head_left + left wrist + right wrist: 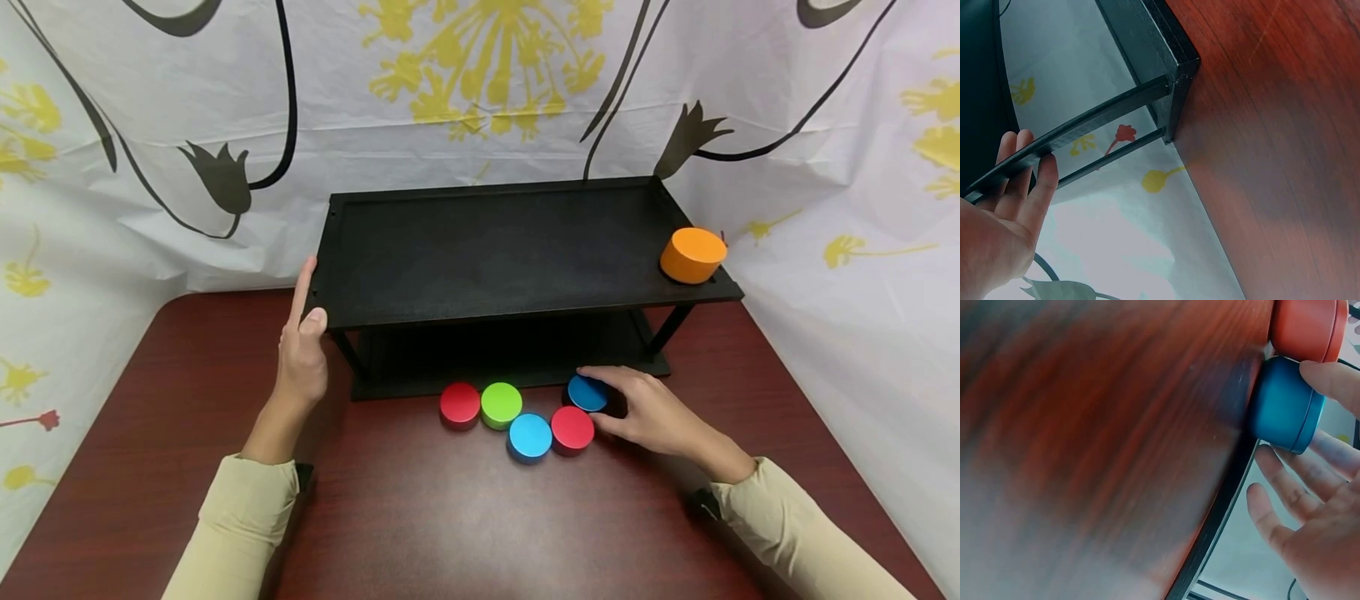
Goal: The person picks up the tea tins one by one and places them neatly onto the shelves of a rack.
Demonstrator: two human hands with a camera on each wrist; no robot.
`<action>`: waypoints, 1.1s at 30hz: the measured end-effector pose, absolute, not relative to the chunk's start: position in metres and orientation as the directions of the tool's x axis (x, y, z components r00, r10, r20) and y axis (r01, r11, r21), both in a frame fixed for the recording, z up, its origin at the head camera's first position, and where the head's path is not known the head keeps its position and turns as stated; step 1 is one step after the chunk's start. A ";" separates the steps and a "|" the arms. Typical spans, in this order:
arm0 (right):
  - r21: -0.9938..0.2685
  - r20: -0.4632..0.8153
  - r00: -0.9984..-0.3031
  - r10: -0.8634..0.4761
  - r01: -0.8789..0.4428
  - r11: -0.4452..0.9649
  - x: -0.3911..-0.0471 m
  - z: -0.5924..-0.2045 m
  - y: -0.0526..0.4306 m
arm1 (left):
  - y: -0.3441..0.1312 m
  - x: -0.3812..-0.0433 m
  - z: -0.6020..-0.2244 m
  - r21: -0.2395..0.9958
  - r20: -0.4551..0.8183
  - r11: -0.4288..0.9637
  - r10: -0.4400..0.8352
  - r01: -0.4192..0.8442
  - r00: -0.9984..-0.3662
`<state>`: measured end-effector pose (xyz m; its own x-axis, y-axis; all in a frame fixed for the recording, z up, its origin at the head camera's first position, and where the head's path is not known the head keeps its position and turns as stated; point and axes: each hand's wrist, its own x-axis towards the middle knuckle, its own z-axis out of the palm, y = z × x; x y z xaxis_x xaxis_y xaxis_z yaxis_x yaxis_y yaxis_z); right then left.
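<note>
Beside the front row, my right hand (652, 412) has its thumb and fingers on either side of a dark blue round container (587, 393). In the right wrist view, a lid seam runs round that blue container (1286, 403), with the thumb at its edge and the other fingers spread below. My left hand (302, 358) rests at the left end of the black two-tier shelf (480, 258). Its fingers lie fairly straight against a slim side bar (1091, 122) in the left wrist view, and the thumb stands near the front corner.
By the shelf's front stand a dark red container (460, 406), a green one (501, 405), a light blue one (530, 437) and a pinkish-red one (572, 430). An orange container (692, 255) sits on the upper tier's right end. Patterned white cloth (480, 100) hangs behind the wooden table (420, 517).
</note>
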<state>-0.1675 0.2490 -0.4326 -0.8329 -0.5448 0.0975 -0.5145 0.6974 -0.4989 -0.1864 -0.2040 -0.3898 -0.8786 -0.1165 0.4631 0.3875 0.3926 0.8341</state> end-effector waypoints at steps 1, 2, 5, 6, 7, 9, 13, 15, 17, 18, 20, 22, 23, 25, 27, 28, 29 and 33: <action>-0.501 0.102 -0.834 -0.543 -0.514 0.696 -0.168 -0.433 0.249 | -0.204 -0.186 -0.390 0.837 0.459 0.391 -0.118 0.384 -0.880; -0.502 0.108 -0.834 -0.541 -0.516 0.694 -0.167 -0.433 0.249 | -0.204 -0.187 -0.390 0.838 0.457 0.390 -0.118 0.382 -0.882; -0.496 0.130 -0.837 -0.532 -0.519 0.696 -0.167 -0.433 0.249 | -0.204 -0.187 -0.390 0.842 0.450 0.386 -0.117 0.377 -0.885; -0.493 0.138 -0.838 -0.527 -0.520 0.698 -0.167 -0.433 0.249 | -0.203 -0.187 -0.390 0.842 0.449 0.387 -0.116 0.377 -0.886; -0.491 0.147 -0.838 -0.525 -0.522 0.697 -0.166 -0.433 0.249 | -0.203 -0.187 -0.390 0.839 0.453 0.390 -0.113 0.380 -0.884; -0.485 0.158 -0.840 -0.519 -0.523 0.700 -0.166 -0.433 0.249 | -0.203 -0.187 -0.389 0.836 0.457 0.394 -0.111 0.383 -0.882; -0.470 0.173 -0.845 -0.507 -0.523 0.711 -0.166 -0.431 0.248 | -0.204 -0.187 -0.389 0.830 0.465 0.398 -0.108 0.390 -0.879; -0.459 0.183 -0.848 -0.497 -0.521 0.720 -0.166 -0.428 0.247 | -0.204 -0.187 -0.389 0.831 0.466 0.394 -0.105 0.393 -0.879; -0.448 0.193 -0.850 -0.491 -0.521 0.726 -0.166 -0.425 0.246 | -0.204 -0.187 -0.389 0.830 0.465 0.395 -0.104 0.393 -0.879; -0.446 0.199 -0.849 -0.489 -0.523 0.726 -0.165 -0.423 0.245 | -0.204 -0.187 -0.389 0.828 0.466 0.400 -0.104 0.392 -0.879; -0.439 0.211 -0.846 -0.489 -0.529 0.726 -0.165 -0.419 0.243 | -0.205 -0.187 -0.389 0.826 0.466 0.407 -0.103 0.390 -0.879; -0.430 0.224 -0.843 -0.489 -0.536 0.726 -0.164 -0.416 0.241 | -0.205 -0.187 -0.389 0.823 0.467 0.413 -0.101 0.390 -0.879; -0.427 0.232 -0.841 -0.488 -0.539 0.726 -0.163 -0.414 0.240 | -0.205 -0.187 -0.389 0.821 0.469 0.416 -0.100 0.391 -0.878; -0.421 0.250 -0.838 -0.485 -0.545 0.725 -0.162 -0.410 0.238 | -0.205 -0.187 -0.389 0.820 0.471 0.416 -0.099 0.393 -0.876; -0.417 0.265 -0.833 -0.486 -0.554 0.721 -0.162 -0.407 0.237 | -0.204 -0.187 -0.389 0.820 0.471 0.417 -0.102 0.392 -0.876; -0.418 0.272 -0.829 -0.488 -0.559 0.716 -0.161 -0.406 0.236 | -0.204 -0.187 -0.388 0.820 0.470 0.418 -0.104 0.391 -0.876; -0.417 0.282 -0.825 -0.490 -0.565 0.712 -0.161 -0.404 0.236 | -0.204 -0.187 -0.388 0.824 0.466 0.414 -0.106 0.387 -0.878; -0.400 0.329 -0.797 -0.507 -0.604 0.689 -0.158 -0.398 0.234 | -0.204 -0.187 -0.387 0.824 0.467 0.410 -0.103 0.390 -0.878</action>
<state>-0.1580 0.2339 -0.3979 -0.7966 -0.5068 0.3294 -0.6040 0.6891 -0.4005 -0.1868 -0.2038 -0.3869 -0.8782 -0.1034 0.4669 0.3899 0.4103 0.8244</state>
